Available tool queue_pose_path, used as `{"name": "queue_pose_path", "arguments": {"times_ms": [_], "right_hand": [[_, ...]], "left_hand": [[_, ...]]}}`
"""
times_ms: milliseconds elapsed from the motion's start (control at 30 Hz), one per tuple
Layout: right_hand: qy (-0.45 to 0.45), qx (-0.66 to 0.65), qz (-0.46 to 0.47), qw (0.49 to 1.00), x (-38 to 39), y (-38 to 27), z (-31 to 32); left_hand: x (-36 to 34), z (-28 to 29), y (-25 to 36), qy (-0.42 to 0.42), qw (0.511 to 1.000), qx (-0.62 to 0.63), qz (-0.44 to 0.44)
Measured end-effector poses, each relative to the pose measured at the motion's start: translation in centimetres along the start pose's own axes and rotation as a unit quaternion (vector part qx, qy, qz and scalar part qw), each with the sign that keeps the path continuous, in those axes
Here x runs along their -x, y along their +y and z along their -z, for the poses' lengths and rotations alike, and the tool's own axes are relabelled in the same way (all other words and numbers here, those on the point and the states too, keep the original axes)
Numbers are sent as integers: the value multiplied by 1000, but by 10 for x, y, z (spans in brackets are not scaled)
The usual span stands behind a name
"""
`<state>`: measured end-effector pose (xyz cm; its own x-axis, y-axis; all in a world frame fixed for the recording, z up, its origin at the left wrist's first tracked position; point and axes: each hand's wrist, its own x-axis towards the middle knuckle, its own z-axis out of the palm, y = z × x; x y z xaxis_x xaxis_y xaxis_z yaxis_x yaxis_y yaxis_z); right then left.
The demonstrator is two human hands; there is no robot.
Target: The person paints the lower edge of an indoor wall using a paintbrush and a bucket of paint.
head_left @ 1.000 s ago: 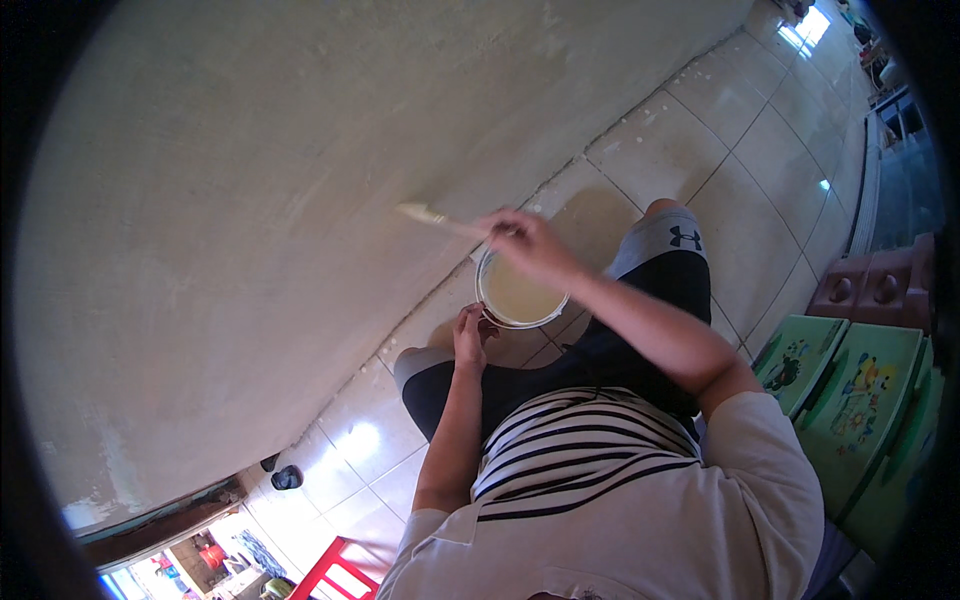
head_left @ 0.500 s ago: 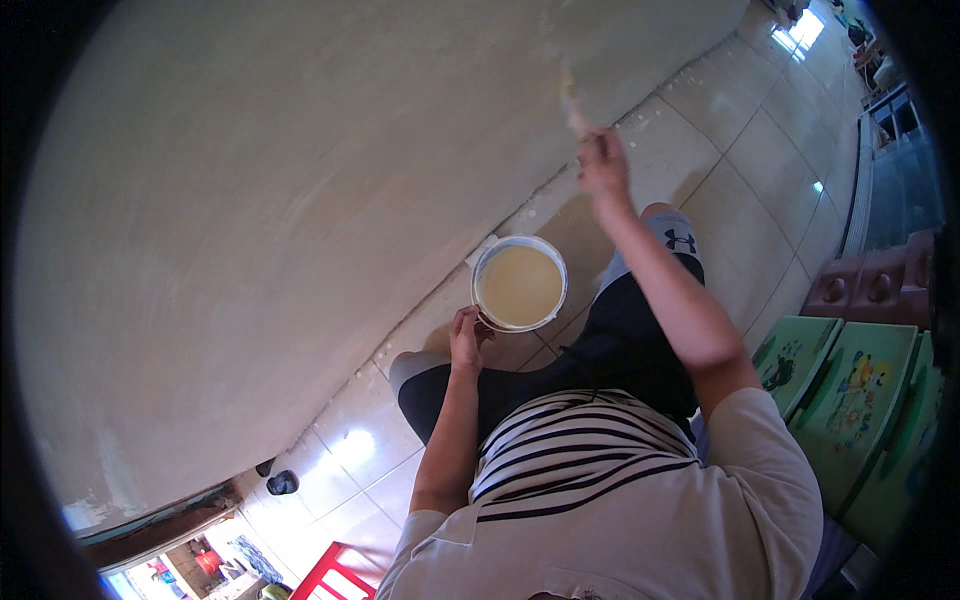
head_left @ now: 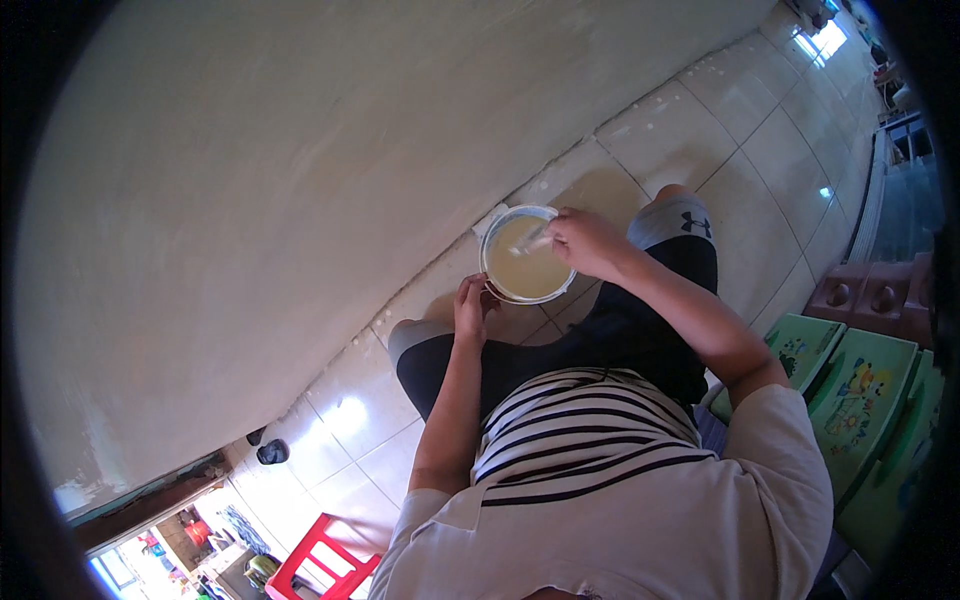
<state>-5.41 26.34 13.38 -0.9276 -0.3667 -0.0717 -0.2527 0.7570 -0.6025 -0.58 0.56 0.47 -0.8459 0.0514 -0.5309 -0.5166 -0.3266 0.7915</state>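
Note:
A round white bucket [head_left: 530,300] of pale yellow liquid [head_left: 522,272] stands on the floor between my knees, close to the wall. My left hand [head_left: 474,306] is closed on the near left side of its rim. From the right, my right hand [head_left: 588,244] reaches over the rim, its fingers wrapped round the handle of a paintbrush [head_left: 535,240]. The brush is blurred, and its bristle end points down into the bucket at the liquid's surface. How deep it dips I cannot tell.
A plastered wall [head_left: 260,200] rises ahead and left, meeting the tiled floor [head_left: 770,190]. Green drawers [head_left: 860,390] with cartoon pictures stand at my right, beside a brownish plastic piece [head_left: 880,288]. Lower left are a red chair [head_left: 325,555] and dark shoes [head_left: 272,452].
My right hand has come down from the wall with the paintbrush, which is now over and in the bucket. My left hand has stayed at the rim.

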Motion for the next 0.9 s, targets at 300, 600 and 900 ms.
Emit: {"name": "queue_pose_path", "arguments": {"times_ms": [300, 600, 900], "right_hand": [[-80, 141, -4, 987, -29, 23, -85], [-65, 126, -96, 985, -36, 27, -91], [-69, 134, -62, 987, -41, 44, -114]], "left_hand": [[3, 2, 2, 2, 1000, -5, 15], [-1, 9, -6, -11, 1000, -23, -15], [-1, 7, -5, -5, 1000, -8, -7]]}}
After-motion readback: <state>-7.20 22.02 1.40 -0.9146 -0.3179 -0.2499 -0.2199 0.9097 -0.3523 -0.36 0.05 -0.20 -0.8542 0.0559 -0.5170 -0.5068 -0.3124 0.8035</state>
